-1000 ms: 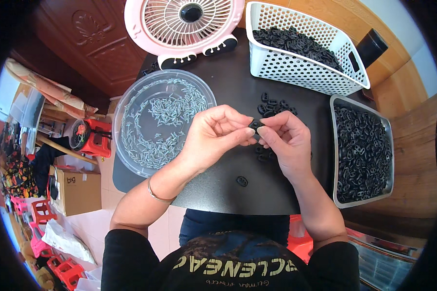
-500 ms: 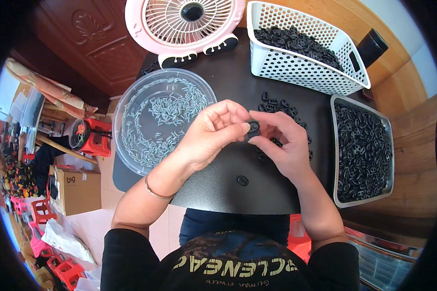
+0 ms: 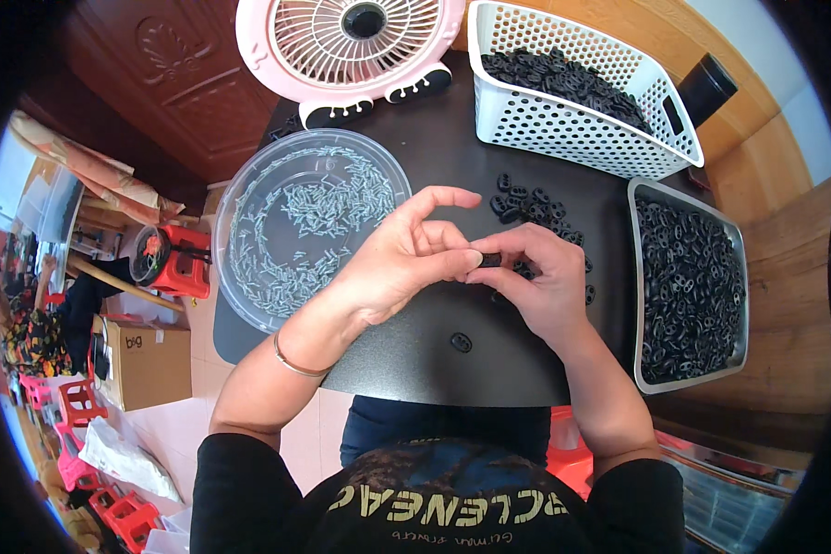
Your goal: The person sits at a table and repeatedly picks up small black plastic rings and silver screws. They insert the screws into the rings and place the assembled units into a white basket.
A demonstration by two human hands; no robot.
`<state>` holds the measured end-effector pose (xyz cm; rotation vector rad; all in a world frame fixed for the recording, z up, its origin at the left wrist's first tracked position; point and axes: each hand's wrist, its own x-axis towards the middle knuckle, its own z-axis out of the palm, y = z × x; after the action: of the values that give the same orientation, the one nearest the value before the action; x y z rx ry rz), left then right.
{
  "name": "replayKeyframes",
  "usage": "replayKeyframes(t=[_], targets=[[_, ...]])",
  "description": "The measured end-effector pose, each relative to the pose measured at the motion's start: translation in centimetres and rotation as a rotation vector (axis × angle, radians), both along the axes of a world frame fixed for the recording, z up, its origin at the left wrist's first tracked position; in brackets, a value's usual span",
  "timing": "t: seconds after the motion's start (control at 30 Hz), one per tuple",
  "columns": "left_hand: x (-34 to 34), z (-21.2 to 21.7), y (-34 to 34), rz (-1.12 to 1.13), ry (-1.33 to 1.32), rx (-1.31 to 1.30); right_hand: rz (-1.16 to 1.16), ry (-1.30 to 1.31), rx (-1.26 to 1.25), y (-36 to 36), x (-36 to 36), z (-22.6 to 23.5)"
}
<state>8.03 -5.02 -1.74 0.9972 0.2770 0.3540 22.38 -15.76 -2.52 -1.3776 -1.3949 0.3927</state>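
My left hand (image 3: 402, 263) and my right hand (image 3: 535, 282) meet over the middle of a small black table (image 3: 415, 355). Between their fingertips they pinch one small black plastic part (image 3: 490, 260). My left index finger is raised, the other fingers curl toward the part. Just beyond my right hand lies a loose pile of the same black parts (image 3: 534, 210). One single black part (image 3: 461, 343) lies on the table in front of my hands.
A clear round tub (image 3: 240, 198) of small silvery pins stands at the left. A pink fan (image 3: 346, 46) lies at the back. A white slotted basket (image 3: 572, 125) and a metal tray (image 3: 639, 277), both holding black parts, stand at the right.
Both hands stayed together over the table. My left fingers shifted on the part and the index finger has lifted away.
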Motion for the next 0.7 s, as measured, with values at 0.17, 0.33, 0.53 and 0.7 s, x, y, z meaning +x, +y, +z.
replayKeyframes(t=[0.17,0.33,0.53,0.7], targets=[[0.0,-0.1,-0.1,0.006,0.015,-0.006,-0.016,0.041,-0.046,-0.1,-0.1,0.1],[0.0,0.0,0.1,0.010,0.023,-0.018,0.020,0.092,-0.067,0.2,0.1,0.0],[0.0,0.3,-0.2,0.022,0.029,0.012,0.012,-0.012,-0.012,0.0,0.4,0.0],[-0.4,0.5,-0.2,0.162,0.090,0.071,-0.293,0.023,-0.007,2.2,0.8,4.6]])
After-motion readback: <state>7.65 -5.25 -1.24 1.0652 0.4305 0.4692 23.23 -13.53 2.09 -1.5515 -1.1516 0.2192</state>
